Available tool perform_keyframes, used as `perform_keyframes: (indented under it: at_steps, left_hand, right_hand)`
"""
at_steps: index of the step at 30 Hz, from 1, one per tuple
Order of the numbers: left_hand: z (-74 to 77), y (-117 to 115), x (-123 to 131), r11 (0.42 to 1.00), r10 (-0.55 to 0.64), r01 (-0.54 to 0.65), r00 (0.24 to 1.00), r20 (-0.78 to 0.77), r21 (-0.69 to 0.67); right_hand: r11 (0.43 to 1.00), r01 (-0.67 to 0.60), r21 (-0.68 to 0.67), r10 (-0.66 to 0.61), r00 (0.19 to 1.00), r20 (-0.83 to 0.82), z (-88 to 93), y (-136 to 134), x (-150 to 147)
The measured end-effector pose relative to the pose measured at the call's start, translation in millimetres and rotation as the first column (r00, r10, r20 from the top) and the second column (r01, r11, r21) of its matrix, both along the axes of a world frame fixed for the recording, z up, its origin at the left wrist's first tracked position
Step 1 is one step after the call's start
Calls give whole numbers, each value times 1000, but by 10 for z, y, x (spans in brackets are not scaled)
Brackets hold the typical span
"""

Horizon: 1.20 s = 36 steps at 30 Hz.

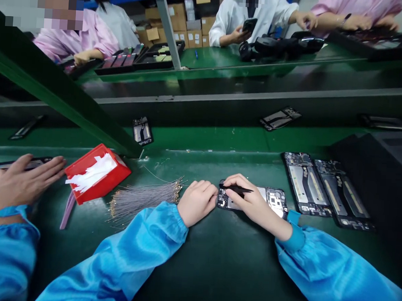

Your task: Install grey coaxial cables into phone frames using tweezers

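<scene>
A phone frame with exposed circuit parts (277,199) lies sideways on the green bench in front of me. My right hand (244,196) grips black tweezers (238,188), their tips over the phone's left end. Curled beside that same end is my left hand (198,201), its fingertips pinched together at the phone's edge; whatever they hold is hidden. Just left of it lies a bundle of thin grey cables (143,200) with gold-coloured ends. Two more opened phone frames (307,184) (343,195) lie side by side to the right.
A red box (117,178) with white paper strips and a lilac strip (68,211) sit left. Beside them, a co-worker's hand (18,182) rests on another phone. Phone parts (279,118) (142,131) lie along the sunken middle channel. A green post (71,95) slants across; black foam (386,180) stands right.
</scene>
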<state>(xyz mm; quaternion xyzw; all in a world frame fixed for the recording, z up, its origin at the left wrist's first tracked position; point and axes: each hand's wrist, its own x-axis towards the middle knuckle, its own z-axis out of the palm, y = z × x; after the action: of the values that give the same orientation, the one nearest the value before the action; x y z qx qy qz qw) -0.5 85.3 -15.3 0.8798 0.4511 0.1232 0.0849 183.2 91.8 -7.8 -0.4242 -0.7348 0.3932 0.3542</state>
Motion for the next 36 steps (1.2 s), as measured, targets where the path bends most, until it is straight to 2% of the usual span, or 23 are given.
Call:
perform_keyframes:
  at_steps: [2,5,8,14,27,36]
  left_hand:
    - [-11,3,-5,1000,-3,3,1000,1,3]
    - [-22,3,-4,1000,-11,11,1000,-8,11]
    - [-28,-1,-4,1000,-11,11,1000,-13,22]
    - [-32,-9,-12,998,-17,18,1000,-9,52]
    - [-16,-22,-2,986,-53,56,998,-26,160]
    - [-19,-19,-1,981,-61,65,998,-26,184]
  right_hand:
    - [999,45,13,-45,999,-6,-26,-10,1]
    - [995,91,-50,-93,994,-50,-50,-36,11]
    - [987,95,-133,-104,993,-63,-52,-56,21]
    - [973,131,-188,-141,989,-42,-18,-51,11]
    - [978,117,-174,-126,991,-44,-15,-56,15]
    - [985,108,-138,-115,993,-42,-36,-59,6]
